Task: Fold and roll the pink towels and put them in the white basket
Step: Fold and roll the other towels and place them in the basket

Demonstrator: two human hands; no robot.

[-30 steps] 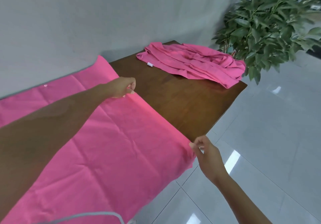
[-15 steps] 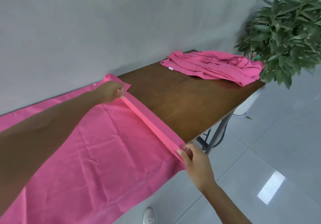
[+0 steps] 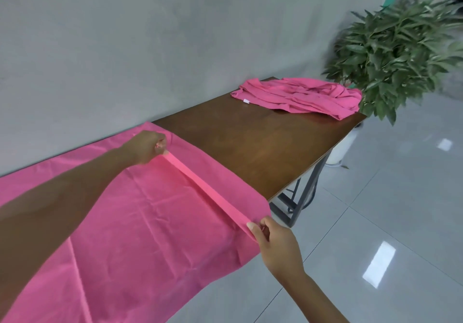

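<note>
The fingers of the left hand [image 3: 147,148] and right hand [image 3: 271,241] pinched the spread towel [image 3: 140,217] by its raised edge on the desk [image 3: 250,147], where uneven pulling might skew the fold.

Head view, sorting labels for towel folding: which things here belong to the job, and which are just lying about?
Job: spread towel, gripped by the left hand and right hand; towel pile.
Lying about: table, plant. The basket is out of view.
</note>
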